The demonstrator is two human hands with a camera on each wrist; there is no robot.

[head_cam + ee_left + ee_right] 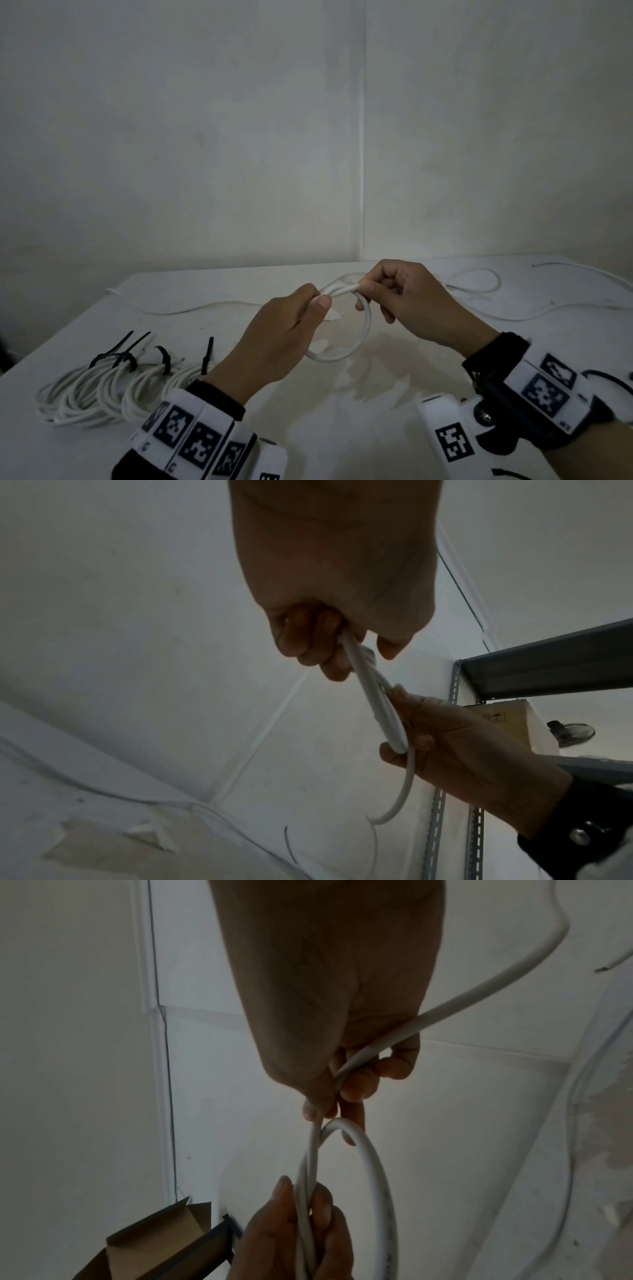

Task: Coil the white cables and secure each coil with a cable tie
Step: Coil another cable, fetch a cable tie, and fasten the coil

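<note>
Above the middle of the white table point(308, 411) I hold a white cable point(366, 325) bent into a small loop. My left hand point(317, 299) pinches the top strands between thumb and fingers point(308, 639). My right hand point(368, 291) grips the same strands just to the right, fingers point(359, 1085) curled round them. The loop hangs below both hands, and the cable's loose length point(479, 988) trails away to the right. Several finished coils point(102, 390), each bound with a black cable tie point(207, 356), lie at the near left.
Loose white cables point(479, 284) lie along the table's far side and right end. The wall point(239, 137) stands close behind the table. A metal shelf rack point(548, 664) with a cardboard box shows in the left wrist view.
</note>
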